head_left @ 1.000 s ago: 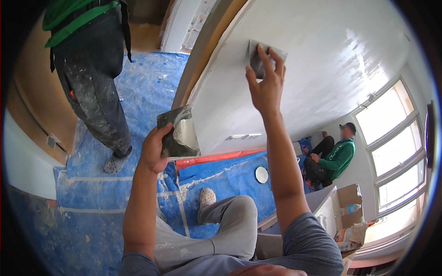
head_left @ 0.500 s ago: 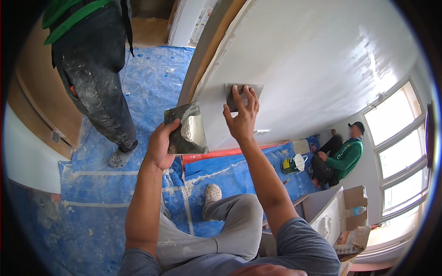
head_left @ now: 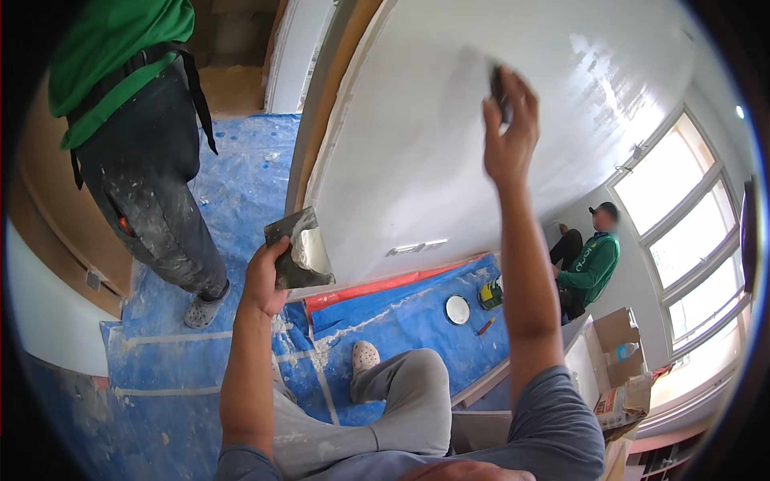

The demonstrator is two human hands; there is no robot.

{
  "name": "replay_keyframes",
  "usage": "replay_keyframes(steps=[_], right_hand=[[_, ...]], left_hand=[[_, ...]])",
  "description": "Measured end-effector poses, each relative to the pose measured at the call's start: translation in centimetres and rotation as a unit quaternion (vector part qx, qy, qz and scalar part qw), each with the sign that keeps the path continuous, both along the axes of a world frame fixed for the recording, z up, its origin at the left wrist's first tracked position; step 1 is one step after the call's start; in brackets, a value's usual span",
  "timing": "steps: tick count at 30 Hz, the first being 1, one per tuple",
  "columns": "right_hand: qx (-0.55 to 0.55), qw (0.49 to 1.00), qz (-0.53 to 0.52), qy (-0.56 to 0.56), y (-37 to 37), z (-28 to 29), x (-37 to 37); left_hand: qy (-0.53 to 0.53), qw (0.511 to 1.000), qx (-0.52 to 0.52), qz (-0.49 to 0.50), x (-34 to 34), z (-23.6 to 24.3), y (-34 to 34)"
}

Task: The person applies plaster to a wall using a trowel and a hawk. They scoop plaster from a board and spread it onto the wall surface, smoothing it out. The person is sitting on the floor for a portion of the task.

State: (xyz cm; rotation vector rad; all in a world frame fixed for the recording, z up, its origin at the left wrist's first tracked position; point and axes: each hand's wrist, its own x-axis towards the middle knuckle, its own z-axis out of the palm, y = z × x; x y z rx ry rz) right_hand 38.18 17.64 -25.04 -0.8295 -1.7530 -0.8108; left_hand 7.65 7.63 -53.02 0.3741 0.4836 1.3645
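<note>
My left hand (head_left: 263,280) grips a square, dark metal putty plate (head_left: 298,277) by its left edge, thumb on top. A thick mound of white putty (head_left: 309,249) lies on the plate. Higher up on the right, my right hand (head_left: 513,144) is closed around a flat metal putty spreader (head_left: 499,94), seen nearly edge-on and slightly blurred. The spreader is at the pale, smooth wall (head_left: 425,152); whether its edge touches the surface I cannot tell. A damp-looking sheen shows farther right on the wall.
Blue sheeting (head_left: 385,325) covers the floor, with a bucket (head_left: 489,295) and white lid (head_left: 458,309) on it. A person in green (head_left: 128,152) stands at left; another (head_left: 592,264) sits by the window (head_left: 670,200). An open cardboard box (head_left: 622,329) is at right.
My right hand has swept the spreader up and to the right along the wall, and the blade has turned edge-on. My left hand still holds the plate, slightly lower left in view.
</note>
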Motion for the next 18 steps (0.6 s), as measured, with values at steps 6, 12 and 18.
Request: replay_keyframes(steps=[6,12,18], right_hand=[[-0.057,0.998,-0.008,0.004,1.9,7.6,-2.1],[-0.081,0.996,-0.025,-0.018,2.4,3.6,-1.8],[-0.139,0.989,-0.04,-0.042,1.4,-4.9,-1.1]], left_hand=[[0.0,1.0,0.011,0.0,0.0,-0.1,0.0],[-0.005,1.0,0.008,-0.003,-0.4,-0.6,-0.3],[-0.004,1.0,0.013,-0.003,-0.8,-0.1,-0.8]])
